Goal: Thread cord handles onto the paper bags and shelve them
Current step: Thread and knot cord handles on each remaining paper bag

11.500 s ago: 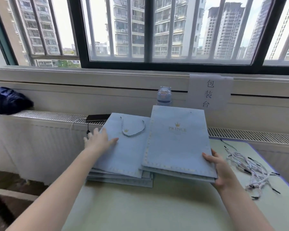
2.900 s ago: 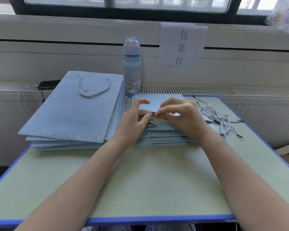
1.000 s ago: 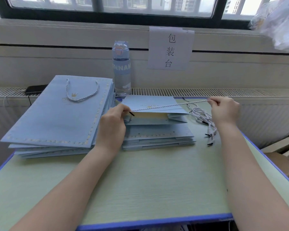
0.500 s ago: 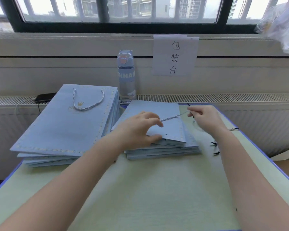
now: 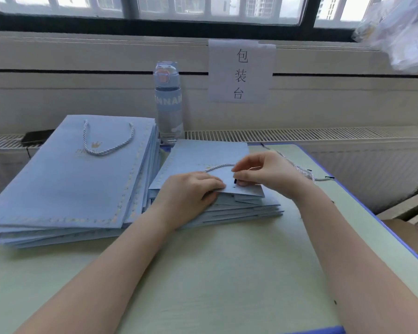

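On the desk point(image 5: 203, 273), the top paper bag point(image 5: 203, 155) is gripped at its near edge by the left hand point(image 5: 191, 191). At its 3 o'clock, the black tip of the cord point(image 5: 217, 167) is pinched by the right hand point(image 5: 263, 174).

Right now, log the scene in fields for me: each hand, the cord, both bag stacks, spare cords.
left hand: grips near edge of top bag
right hand: pinches cord at its black tip
cord: curves across top bag
right stack: flat bags under top bag
left stack: uppermost bag shows a cord handle
spare cords: on table, right of right hand
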The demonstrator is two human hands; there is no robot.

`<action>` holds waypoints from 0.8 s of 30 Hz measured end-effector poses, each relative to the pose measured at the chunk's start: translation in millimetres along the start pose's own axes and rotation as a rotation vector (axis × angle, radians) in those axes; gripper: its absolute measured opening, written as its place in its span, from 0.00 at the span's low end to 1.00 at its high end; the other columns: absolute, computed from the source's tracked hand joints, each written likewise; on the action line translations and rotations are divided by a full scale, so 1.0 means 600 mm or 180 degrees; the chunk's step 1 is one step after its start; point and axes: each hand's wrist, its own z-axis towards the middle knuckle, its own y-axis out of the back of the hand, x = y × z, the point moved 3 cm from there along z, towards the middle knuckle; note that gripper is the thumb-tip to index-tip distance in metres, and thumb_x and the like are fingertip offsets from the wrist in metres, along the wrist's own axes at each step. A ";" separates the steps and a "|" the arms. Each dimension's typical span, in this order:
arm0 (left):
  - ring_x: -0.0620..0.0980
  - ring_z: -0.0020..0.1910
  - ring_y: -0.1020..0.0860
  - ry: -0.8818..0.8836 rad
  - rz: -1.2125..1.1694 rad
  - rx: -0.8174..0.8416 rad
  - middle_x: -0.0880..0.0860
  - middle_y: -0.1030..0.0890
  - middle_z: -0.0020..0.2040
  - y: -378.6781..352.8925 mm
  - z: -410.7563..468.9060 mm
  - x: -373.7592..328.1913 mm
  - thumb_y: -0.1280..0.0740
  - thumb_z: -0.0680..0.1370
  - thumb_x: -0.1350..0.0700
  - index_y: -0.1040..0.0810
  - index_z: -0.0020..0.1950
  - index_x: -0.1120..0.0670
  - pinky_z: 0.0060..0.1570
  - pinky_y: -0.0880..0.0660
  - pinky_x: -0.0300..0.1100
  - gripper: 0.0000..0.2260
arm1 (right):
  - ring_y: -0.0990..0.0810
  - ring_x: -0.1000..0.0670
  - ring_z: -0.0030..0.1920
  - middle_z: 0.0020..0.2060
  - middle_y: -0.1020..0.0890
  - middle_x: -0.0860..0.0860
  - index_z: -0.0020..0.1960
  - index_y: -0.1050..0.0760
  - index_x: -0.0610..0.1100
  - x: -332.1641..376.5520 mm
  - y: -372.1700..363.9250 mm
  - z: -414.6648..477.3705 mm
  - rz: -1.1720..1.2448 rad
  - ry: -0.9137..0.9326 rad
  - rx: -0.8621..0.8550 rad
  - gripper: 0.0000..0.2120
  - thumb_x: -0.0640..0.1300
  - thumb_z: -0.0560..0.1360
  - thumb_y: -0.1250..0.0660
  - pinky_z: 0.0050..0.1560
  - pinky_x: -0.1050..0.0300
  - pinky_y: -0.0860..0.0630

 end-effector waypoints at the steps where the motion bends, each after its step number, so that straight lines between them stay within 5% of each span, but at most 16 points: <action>1: 0.45 0.42 0.17 -0.0007 0.0015 -0.0107 0.45 0.15 0.44 -0.001 -0.002 -0.001 0.37 0.73 0.53 0.16 0.44 0.51 0.31 0.21 0.40 0.10 | 0.17 0.55 0.35 0.35 0.17 0.47 0.44 0.20 0.38 0.002 -0.002 -0.001 -0.0025 0.0016 0.0018 0.03 0.32 0.71 0.29 0.40 0.67 0.24; 11: 0.52 0.27 0.19 0.0134 0.0027 -0.0865 0.49 0.16 0.33 0.005 -0.004 -0.005 0.36 0.75 0.49 0.16 0.39 0.55 0.23 0.25 0.41 0.13 | 0.18 0.58 0.35 0.32 0.16 0.53 0.40 0.19 0.44 0.020 0.005 -0.007 -0.0498 0.0265 0.0093 0.07 0.33 0.69 0.27 0.39 0.70 0.25; 16: 0.51 0.27 0.20 0.0358 -0.0100 -0.0918 0.49 0.17 0.32 0.005 -0.003 -0.008 0.35 0.75 0.48 0.16 0.40 0.55 0.25 0.25 0.43 0.13 | 0.26 0.57 0.30 0.26 0.21 0.55 0.39 0.17 0.48 0.022 -0.002 -0.008 -0.1043 0.0306 0.0067 0.05 0.46 0.73 0.29 0.34 0.68 0.31; 21: 0.51 0.30 0.19 0.0755 -0.0454 -0.0898 0.50 0.16 0.34 0.011 0.000 -0.003 0.35 0.75 0.46 0.15 0.42 0.55 0.30 0.23 0.44 0.14 | 0.22 0.60 0.40 0.37 0.17 0.61 0.48 0.17 0.44 0.031 0.005 -0.011 -0.1065 0.0342 0.0022 0.16 0.52 0.79 0.39 0.49 0.60 0.26; 24: 0.50 0.32 0.18 0.0935 -0.0638 -0.0884 0.49 0.16 0.35 0.014 0.002 -0.004 0.35 0.74 0.45 0.15 0.43 0.54 0.31 0.23 0.45 0.15 | 0.20 0.50 0.48 0.43 0.16 0.51 0.47 0.17 0.51 0.029 0.015 -0.016 -0.1461 0.0364 0.0042 0.14 0.56 0.77 0.38 0.54 0.51 0.26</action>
